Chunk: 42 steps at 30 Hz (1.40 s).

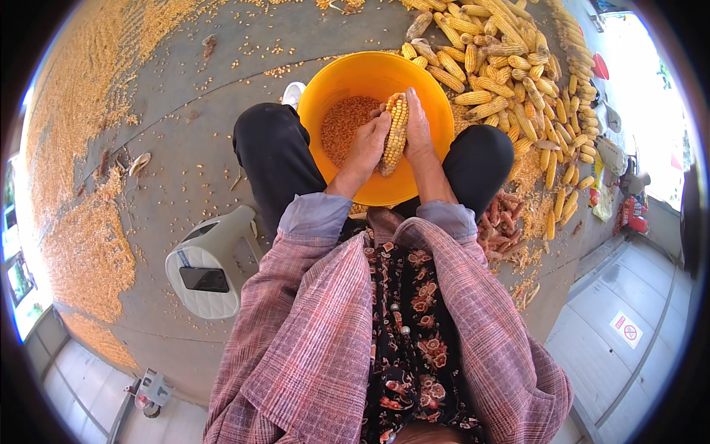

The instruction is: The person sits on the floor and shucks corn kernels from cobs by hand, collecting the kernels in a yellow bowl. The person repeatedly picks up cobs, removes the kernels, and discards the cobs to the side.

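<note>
Both my hands hold one ear of dried corn point(396, 130), tilted nearly upright above a yellow plastic bucket point(383, 191). My left hand point(367, 139) grips its left side, with the thumb against the kernels. Along the right side of the ear lies my right hand point(419, 127), its thumb near the tip. The bucket stands between my knees, with loose orange kernels point(346, 125) at its bottom. Part of the kernels is hidden by my hands and the ear.
Corn ears point(499, 72) lie heaped at the upper right, above reddish bare cobs point(502, 222) by my right knee. A grey plastic stool point(202, 250) with a phone point(204, 279) on it stands at the left. Loose kernels point(83, 244) spread over the floor farther left.
</note>
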Tool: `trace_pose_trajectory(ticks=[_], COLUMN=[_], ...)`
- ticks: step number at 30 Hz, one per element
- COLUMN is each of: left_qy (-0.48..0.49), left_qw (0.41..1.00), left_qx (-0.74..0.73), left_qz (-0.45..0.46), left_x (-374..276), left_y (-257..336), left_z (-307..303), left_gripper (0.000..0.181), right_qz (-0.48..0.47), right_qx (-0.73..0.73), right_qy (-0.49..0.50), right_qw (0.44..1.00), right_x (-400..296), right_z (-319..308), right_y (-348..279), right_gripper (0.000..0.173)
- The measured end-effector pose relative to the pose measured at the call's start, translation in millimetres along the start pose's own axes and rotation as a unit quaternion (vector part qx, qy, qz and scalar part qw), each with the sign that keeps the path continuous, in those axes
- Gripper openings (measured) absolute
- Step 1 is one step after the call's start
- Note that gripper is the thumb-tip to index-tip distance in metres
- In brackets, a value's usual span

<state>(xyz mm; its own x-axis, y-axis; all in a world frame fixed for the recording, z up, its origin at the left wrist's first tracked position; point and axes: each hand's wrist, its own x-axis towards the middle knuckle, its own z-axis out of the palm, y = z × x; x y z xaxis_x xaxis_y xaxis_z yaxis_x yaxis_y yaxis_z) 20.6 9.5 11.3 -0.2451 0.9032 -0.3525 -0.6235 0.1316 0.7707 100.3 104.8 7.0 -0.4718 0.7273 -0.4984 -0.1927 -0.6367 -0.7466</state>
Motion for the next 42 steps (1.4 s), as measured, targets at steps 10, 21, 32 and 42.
trace_pose_trajectory(ticks=[10,21,32,42], left_qy=[0.046,0.022,0.009,-0.008], left_qw=[0.998,0.984,0.986,0.980], left_qx=[-0.001,-0.157,-0.128,-0.164], left_qz=[-0.048,-0.076,-0.103,-0.108], left_x=[6,14,-4,-15], left_y=[2,-2,-7,9], left_z=[0,-4,-10,0], left_gripper=[0.045,0.039,0.032,0.038], right_qz=[-0.016,-0.029,0.019,0.020], right_qx=[-0.047,-0.060,-0.004,0.086], right_qy=[0.056,0.061,0.058,0.066], right_qw=[0.997,0.996,0.998,0.994], right_x=[-11,-3,11,15], right_z=[12,10,-7,-16], right_y=[0,2,3,1], right_gripper=[0.035,0.042,0.045,0.040])
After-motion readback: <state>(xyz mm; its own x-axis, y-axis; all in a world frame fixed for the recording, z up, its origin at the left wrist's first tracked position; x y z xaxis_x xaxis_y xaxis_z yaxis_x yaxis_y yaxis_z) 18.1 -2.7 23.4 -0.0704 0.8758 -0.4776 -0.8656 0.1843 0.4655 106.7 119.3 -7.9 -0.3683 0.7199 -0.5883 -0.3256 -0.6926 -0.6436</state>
